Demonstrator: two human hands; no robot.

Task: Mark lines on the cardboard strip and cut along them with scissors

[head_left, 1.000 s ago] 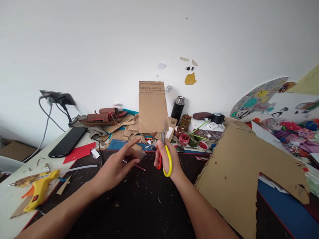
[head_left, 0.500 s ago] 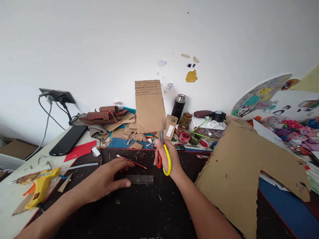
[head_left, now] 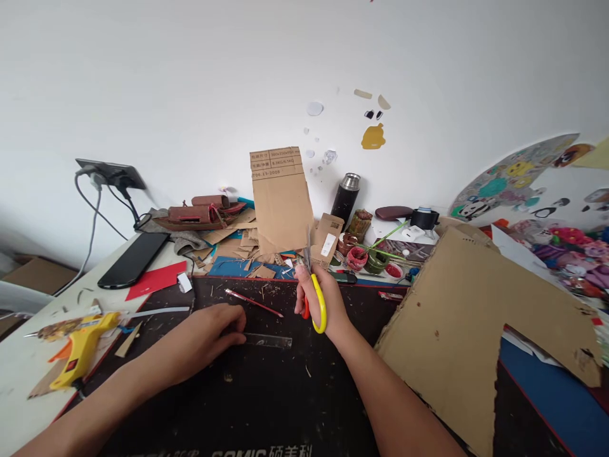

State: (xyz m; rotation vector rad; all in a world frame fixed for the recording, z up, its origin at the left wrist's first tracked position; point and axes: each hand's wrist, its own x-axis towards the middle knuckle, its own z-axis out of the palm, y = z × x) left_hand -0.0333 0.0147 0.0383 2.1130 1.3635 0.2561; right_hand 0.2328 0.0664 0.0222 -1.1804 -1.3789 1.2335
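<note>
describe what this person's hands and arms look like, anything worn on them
Both the left hand and the right hand are ungloved, with no ring, watch or bracelet showing, though some fingers are partly hidden. The left forearm and right forearm are bare as far as the view reaches; no sleeve shows.

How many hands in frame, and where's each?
2. The left hand is low over the dark mat, at the left end of the clear ruler. The right hand grips the scissors. No sign of others.
</note>
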